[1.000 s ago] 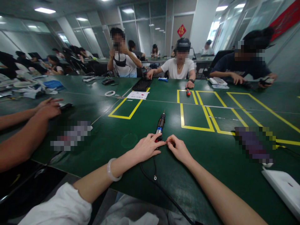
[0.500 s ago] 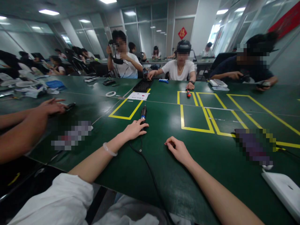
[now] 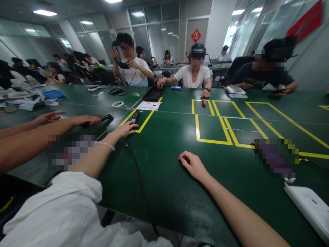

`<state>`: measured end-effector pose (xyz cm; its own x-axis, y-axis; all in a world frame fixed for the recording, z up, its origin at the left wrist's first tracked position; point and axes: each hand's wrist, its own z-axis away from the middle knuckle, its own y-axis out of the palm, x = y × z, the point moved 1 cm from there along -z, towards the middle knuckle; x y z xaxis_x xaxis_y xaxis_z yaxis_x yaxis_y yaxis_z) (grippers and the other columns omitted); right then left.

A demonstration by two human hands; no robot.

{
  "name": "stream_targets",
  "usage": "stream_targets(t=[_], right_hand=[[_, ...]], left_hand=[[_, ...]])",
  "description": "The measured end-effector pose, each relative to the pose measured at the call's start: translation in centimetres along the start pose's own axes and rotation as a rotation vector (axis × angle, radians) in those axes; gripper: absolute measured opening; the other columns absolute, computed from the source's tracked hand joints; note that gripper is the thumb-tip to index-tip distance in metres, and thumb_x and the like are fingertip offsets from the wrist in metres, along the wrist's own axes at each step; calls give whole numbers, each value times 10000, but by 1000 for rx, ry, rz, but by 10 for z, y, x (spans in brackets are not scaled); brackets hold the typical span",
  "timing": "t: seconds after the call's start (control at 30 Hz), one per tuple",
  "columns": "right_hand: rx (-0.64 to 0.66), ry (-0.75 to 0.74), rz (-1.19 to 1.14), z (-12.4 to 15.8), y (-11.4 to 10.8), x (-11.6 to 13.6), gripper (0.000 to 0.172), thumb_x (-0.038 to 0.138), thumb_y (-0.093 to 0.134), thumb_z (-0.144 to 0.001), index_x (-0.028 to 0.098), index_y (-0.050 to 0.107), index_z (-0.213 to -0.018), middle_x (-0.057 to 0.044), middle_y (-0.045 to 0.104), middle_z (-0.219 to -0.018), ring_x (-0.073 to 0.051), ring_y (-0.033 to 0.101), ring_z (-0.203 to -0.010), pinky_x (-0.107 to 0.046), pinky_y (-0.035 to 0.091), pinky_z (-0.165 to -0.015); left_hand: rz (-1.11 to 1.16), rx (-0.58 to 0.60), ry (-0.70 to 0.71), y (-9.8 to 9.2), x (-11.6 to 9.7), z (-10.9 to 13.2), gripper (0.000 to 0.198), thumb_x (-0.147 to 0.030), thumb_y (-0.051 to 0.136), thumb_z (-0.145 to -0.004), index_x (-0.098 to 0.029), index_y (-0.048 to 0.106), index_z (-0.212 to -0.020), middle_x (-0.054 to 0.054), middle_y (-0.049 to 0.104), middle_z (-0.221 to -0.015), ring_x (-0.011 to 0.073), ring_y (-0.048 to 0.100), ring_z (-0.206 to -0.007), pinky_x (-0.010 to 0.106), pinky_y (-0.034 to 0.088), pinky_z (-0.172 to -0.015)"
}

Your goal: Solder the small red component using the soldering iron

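My left hand (image 3: 125, 130) is closed over the grip of a corded electric screwdriver (image 3: 135, 117), black with a blue band. The screwdriver lies inside a yellow-taped rectangle, its tip toward a white paper sheet (image 3: 149, 105). From its rear end a black cord (image 3: 140, 181) runs across the green table and over the near edge. My right hand (image 3: 193, 164) rests on the bare tabletop with fingers curled in and nothing visible in them.
Left of me, a co-worker's hand (image 3: 88, 120) holds a dark tool. Beyond the paper sits a black tray (image 3: 153, 93); a white tape ring (image 3: 117, 104) is left of it. More taped rectangles, a blurred phone (image 3: 273, 156) and a white device (image 3: 308, 209) are on the right.
My left hand has moved left and forward with the electric screwdriver, into the taped rectangle, and the cord followed. The co-worker's hand on the left has reached farther right. My right hand stays put.
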<state>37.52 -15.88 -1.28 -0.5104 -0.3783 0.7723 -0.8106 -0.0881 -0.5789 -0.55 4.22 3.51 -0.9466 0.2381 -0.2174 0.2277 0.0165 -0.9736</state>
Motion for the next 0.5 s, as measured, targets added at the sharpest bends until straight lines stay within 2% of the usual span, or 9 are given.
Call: stream_targets(t=[0.1,0.2,0.3,0.4,0.5], right_hand=[[7,3,13,-1,0,-1,122,148,506,-872,195,618,-859,-25,647,-789,-173,591,-752,-278,434,-697],[6,6,29,-1,1,-3,124,151,507,-876,193,622,-859,-26,647,-791,-175,588,-755,-284,432,-707],[5,0,27,0,1,-4,126,149,508,-877,194,625,-867,-25,648,-797,-172,587,-756,-279,431,-701],[6,-4,17,0,1,-3,127,143,507,-875,192,624,-866,-26,650,-804,-171,590,-760,-274,433,-697],[8,2,17,-1,1,-2,126,146,508,-875,194,624,-859,-27,650,-799,-174,590,-759,-277,434,-698]], left_hand=[[-97,89,58,0,11,-2,392,-244,614,-784,-189,607,-1172,88,444,-1393,234,474,-1143,319,341,-1004],[-186,14,5,5,9,1,379,-267,583,-829,-202,589,-1203,93,460,-1345,257,472,-1134,337,369,-965],[-231,-75,-76,11,-5,3,362,-305,606,-825,-173,599,-1162,115,498,-1243,283,464,-1100,366,379,-925],[-195,-151,-132,13,-17,2,271,-247,630,-795,-130,622,-1040,119,540,-1144,287,456,-1076,390,359,-933],[-146,-213,-162,11,-24,-2,182,-177,530,-844,-106,612,-990,119,567,-1080,269,488,-1030,401,359,-924]])
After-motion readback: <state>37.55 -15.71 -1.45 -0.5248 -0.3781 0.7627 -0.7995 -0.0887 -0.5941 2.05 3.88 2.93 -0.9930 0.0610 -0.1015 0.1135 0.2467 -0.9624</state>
